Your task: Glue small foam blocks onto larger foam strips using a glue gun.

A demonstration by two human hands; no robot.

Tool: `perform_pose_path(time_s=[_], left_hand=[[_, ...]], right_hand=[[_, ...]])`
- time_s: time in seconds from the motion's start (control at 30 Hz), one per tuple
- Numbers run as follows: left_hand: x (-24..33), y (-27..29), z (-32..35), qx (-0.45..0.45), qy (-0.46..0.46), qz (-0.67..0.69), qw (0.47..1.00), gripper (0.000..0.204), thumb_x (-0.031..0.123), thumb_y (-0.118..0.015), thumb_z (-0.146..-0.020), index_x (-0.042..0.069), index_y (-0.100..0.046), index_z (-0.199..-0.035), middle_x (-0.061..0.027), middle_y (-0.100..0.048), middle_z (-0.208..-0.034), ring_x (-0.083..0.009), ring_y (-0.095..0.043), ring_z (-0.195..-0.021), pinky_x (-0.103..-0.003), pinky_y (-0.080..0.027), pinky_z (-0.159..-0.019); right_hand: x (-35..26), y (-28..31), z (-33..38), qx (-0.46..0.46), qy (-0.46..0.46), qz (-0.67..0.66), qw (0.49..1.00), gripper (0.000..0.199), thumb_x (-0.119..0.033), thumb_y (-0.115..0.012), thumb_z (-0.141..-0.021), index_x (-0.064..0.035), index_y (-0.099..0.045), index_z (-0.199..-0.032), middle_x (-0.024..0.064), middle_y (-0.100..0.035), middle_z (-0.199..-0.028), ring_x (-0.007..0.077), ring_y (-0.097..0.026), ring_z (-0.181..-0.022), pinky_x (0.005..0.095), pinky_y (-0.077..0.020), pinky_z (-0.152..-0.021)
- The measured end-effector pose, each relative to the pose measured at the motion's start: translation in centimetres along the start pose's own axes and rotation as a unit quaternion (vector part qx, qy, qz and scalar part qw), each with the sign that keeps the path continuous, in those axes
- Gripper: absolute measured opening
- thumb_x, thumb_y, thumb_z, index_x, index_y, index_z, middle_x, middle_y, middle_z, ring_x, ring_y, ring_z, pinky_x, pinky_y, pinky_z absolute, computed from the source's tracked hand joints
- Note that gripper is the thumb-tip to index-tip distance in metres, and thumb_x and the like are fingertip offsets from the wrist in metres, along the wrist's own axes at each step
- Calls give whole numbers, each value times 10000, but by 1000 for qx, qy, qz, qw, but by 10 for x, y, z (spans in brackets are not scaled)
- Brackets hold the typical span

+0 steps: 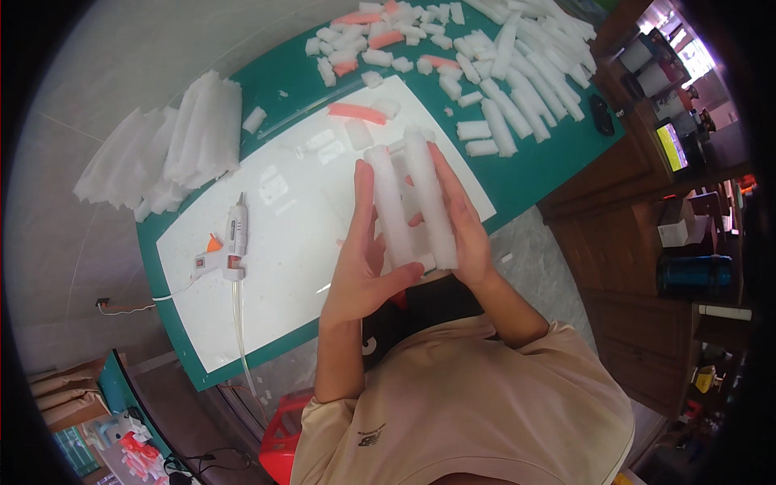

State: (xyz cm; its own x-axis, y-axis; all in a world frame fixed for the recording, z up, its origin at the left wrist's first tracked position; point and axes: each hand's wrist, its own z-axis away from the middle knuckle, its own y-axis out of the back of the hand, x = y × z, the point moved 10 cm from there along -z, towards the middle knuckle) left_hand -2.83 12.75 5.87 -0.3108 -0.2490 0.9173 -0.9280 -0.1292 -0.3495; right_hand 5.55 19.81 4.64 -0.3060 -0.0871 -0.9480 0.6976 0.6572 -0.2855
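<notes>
Above the near right part of a white board (267,267), I hold a small frame of white foam strips (394,206) between both hands. Two long strips run side by side with a gap, and shorter pieces seem to join them. My left hand (361,259) grips its left side, thumb across the lower end. My right hand (467,222) closes round the right side; some of its fingertips show through the gap. A pink foam strip (357,113) and a few white pieces lie on the board just beyond. To the left rests a white hot glue gun (234,234) with a glue stick in its back.
The green table (529,182) bears a heap of short foam pieces (380,36) at the back and long strips (525,89) at the back right. Stacked foam sheets (202,129) stand at the left edge. A red plastic stool (283,436) and wooden cabinets (622,323) are nearby.
</notes>
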Motion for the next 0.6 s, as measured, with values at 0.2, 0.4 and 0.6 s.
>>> perform_pose_path(time_s=[0.2, 0.4, 0.6], left_hand=[[-6, -1, 3, 28, 64, 22, 997, 1155, -154, -686, -638, 88, 3, -1532, -151, -191, -1530, -329, -330, -1342, -452, -441, -1010], [-5, -3, 2, 33, 54, 19, 998, 1120, -141, -687, -661, 81, -17, -1530, -161, -181, -1531, -330, -368, -1312, -411, -532, -886], [-7, -1, 3, 35, 55, 1, 998, 1093, -144, -681, -661, 80, -57, -1531, -135, -66, -1573, -324, -375, -1305, -369, -556, -821]], right_hand=[[-6, 1, 0, 3, 9, 23, 1000, 735, -480, -325, -974, 7, -176, -1504, 115, -260, -1541, 177, -432, -1231, 237, -439, -820], [-6, 2, 0, 15, 1, 28, 1000, 730, -496, -317, -970, -13, -201, -1505, 105, -286, -1533, 169, -434, -1237, 232, -430, -834], [-3, 4, 1, 19, -6, 19, 1000, 720, -505, -296, -974, -15, -229, -1498, 106, -288, -1535, 199, -422, -1271, 277, -413, -936]])
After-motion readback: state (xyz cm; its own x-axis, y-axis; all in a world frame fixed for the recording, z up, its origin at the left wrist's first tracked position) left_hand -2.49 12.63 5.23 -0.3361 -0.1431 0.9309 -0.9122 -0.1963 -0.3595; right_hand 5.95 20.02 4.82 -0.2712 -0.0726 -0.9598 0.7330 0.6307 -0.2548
